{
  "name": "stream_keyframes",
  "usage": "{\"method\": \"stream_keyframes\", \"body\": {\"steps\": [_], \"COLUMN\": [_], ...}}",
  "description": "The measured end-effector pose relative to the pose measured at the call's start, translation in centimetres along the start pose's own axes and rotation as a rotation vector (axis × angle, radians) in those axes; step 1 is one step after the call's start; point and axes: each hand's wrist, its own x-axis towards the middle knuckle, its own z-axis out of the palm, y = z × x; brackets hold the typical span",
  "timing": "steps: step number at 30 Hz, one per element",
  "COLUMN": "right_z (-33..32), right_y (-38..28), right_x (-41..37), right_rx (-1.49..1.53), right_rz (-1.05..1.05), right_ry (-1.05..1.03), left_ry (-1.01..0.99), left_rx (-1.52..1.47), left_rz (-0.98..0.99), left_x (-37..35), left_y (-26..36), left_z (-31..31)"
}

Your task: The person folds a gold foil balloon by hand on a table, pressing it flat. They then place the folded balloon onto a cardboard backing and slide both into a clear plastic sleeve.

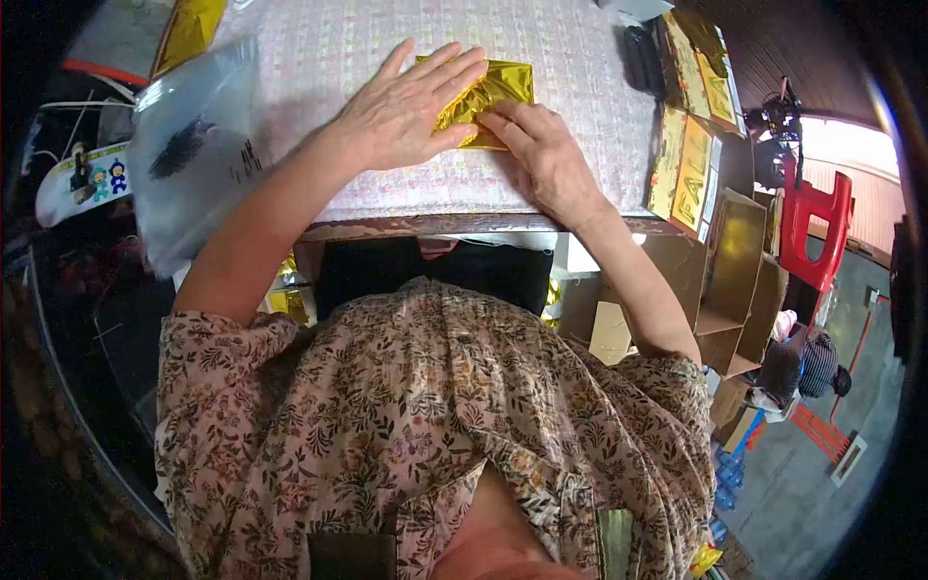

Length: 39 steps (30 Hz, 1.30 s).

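Observation:
A shiny piece of gold foil [510, 83], creased in the middle, lies on the cloth-covered table [329, 58]. My left hand [404, 114] rests on its left side with the fingers stretched out and slightly apart. At the foil's lower right, my right hand [543, 153] has its fingers bent and pressed together against it, the fingertips partly hidden. Whether anything lies inside or under the foil cannot be seen.
A clear plastic bag [198, 126] hangs over the table's left edge. Boxes with yellow labels [688, 179] stand at the right, beside a black object [641, 58]. Cardboard compartments [730, 256] and a red plastic chair [817, 227] are farther right. A person [820, 365] is in the background.

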Motion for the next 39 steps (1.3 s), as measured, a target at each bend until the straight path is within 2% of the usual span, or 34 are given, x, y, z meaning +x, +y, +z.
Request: {"method": "stream_keyframes", "body": {"steps": [2,4,6,10,12,13,14,16,21,23,25,27,29,30,32,33,34,35,36,38,39], "right_z": [0.0,-0.7,-1.0,-1.2,-1.4,-1.5,-1.6,-1.2,-1.2,-0.9,-0.3,0.4,0.7,0.9,0.7,-0.1,-0.7,-1.1,-2.2,-4.6,-4.5], "right_y": [0.3,0.0,-0.1,-0.4,-0.8,-1.4,-1.9,-2.4,-3.2,-3.2,-2.7,-2.7,-2.5,-2.4,-2.7,-3.4,-3.6,-3.1,-3.4,-4.9,-5.5], "right_x": [0.0,0.0,0.3,0.7,0.9,1.0,1.2,1.4,1.7,1.8,1.8,1.8,1.7,1.7,2.1,2.1,2.0,1.9,2.0,1.9,2.1], "right_rx": [-0.039,-0.210,-0.230,-0.276,-0.315,-0.327,-0.341,-0.375,-0.393,-0.404,-0.442,-0.454,-0.467,-0.413,-0.357,-0.145,0.072,0.354,0.355,1.077,1.192], "right_rz": [-0.029,-0.041,-0.056,-0.073,-0.089,-0.075,-0.063,-0.078,-0.018,-0.005,-0.081,-0.033,0.026,0.036,0.042,0.119,0.196,0.351,0.352,0.650,0.694], "right_ry": [0.034,-0.016,0.004,-0.015,-0.020,-0.044,-0.069,-0.040,-0.071,-0.100,0.062,0.041,0.023,0.097,0.177,0.250,0.320,0.252,0.261,0.132,0.207], "left_ry": [0.015,0.020,0.075,0.103,0.101,0.227,0.232,0.184,0.197,0.037,0.035,0.036,0.219,0.223,0.247,0.249,0.352,0.448,0.445,0.630,0.514], "left_rx": [-0.013,-0.033,-0.295,-0.150,0.060,0.022,0.034,0.140,0.107,0.259,0.292,0.327,0.302,0.303,-0.021,-0.013,-0.319,-0.623,-0.618,-1.646,-1.933], "left_rz": [0.003,0.016,0.006,0.109,0.231,0.244,0.248,0.286,0.316,0.319,0.317,0.328,0.350,0.353,0.297,0.298,0.168,0.036,0.043,-0.355,-0.402], "left_x": [0.1,-0.1,0.0,-1.5,-1.8,-1.7,-1.6,-1.2,-0.9,-0.6,-0.4,0.0,0.3,0.3,0.1,-0.2,-0.5,-0.8,-1.1,-2.2,-2.8], "left_y": [-0.4,-0.2,-0.2,1.3,2.2,2.3,2.4,2.4,2.6,3.0,3.2,2.8,1.6,1.4,0.8,0.3,-0.3,-0.7,-0.8,-0.4,-0.5], "left_z": [0.5,-0.2,-1.3,-4.1,-5.2,-4.5,-4.4,-4.5,-5.4,-5.4,-5.3,-5.2,-5.3,-6.0,-8.3,-8.6,-8.9,-9.2,-9.0,-7.4,-6.8]}}
